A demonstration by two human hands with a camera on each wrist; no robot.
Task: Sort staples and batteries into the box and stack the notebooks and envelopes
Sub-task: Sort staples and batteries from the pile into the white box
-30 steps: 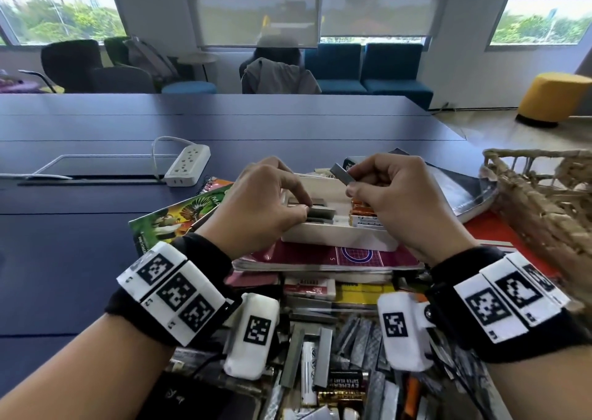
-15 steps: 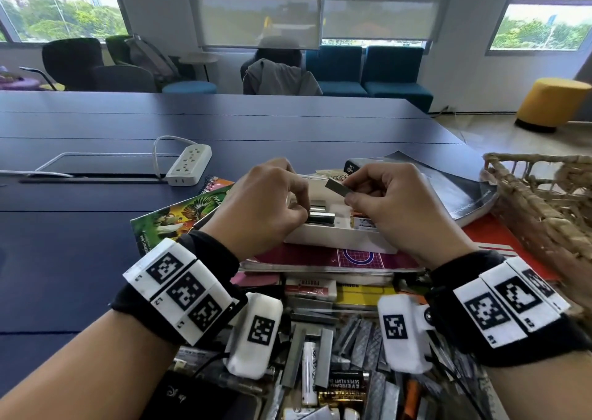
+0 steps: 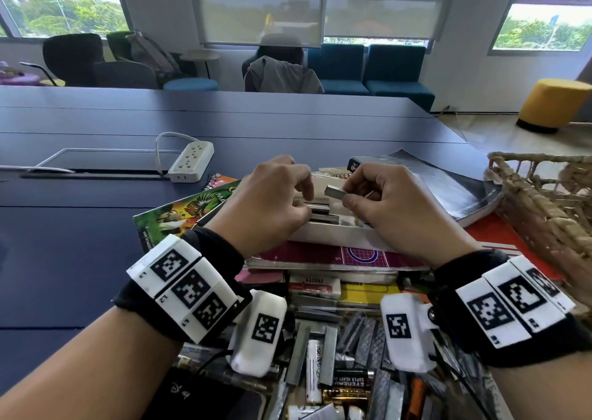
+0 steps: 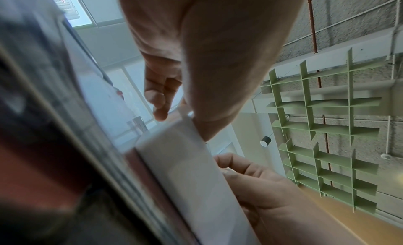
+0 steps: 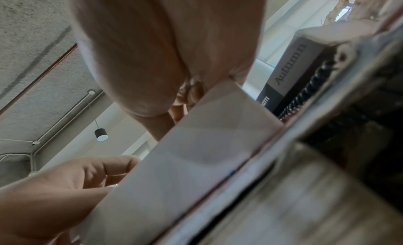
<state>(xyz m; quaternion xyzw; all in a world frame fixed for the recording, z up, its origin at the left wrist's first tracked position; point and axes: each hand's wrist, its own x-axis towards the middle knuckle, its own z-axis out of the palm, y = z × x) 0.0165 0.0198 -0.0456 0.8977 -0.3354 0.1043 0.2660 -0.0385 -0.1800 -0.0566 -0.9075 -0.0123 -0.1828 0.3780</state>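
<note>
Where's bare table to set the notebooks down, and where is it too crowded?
Bare table lies left of the green notebook, below the power strip, and far beyond the white box. Crowded: loose staples and batteries between the wrists, the wicker basket at right, and both the left hand and right hand over the box.

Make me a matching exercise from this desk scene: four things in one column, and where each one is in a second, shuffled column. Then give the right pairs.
Things
1. staple strip
2. white box
3. power strip
4. wicker basket

Places
A. at the table's right edge
B. pinched in the right hand above the box
C. on the maroon notebook
D. on the table, far left of the hands

Pairs: 1-B, 2-C, 3-D, 4-A
</note>
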